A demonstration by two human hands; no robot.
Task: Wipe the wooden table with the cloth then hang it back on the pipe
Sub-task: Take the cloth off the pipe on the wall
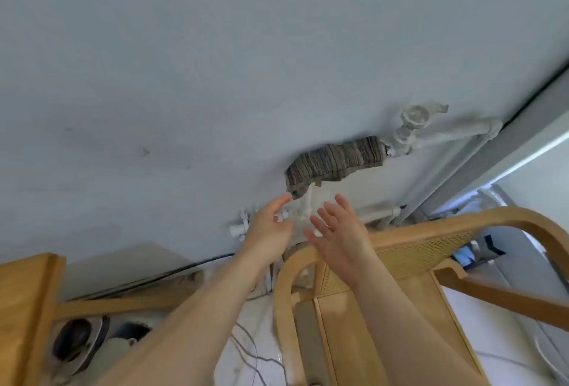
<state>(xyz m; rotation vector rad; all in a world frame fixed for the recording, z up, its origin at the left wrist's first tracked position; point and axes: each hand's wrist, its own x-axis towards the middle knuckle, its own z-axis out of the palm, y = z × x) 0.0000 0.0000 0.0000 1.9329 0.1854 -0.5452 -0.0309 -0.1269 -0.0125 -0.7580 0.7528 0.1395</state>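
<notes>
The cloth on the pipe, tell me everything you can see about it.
The cloth is a striped, woven-looking rag in muted browns, greys and reddish tones. It hangs bunched over a white painted pipe on the pale blue wall, just left of a valve, with its left end drooping lowest. The left hand has open fingers right at that low corner; whether they touch cannot be told. The right hand is open below it, apart.
</notes>
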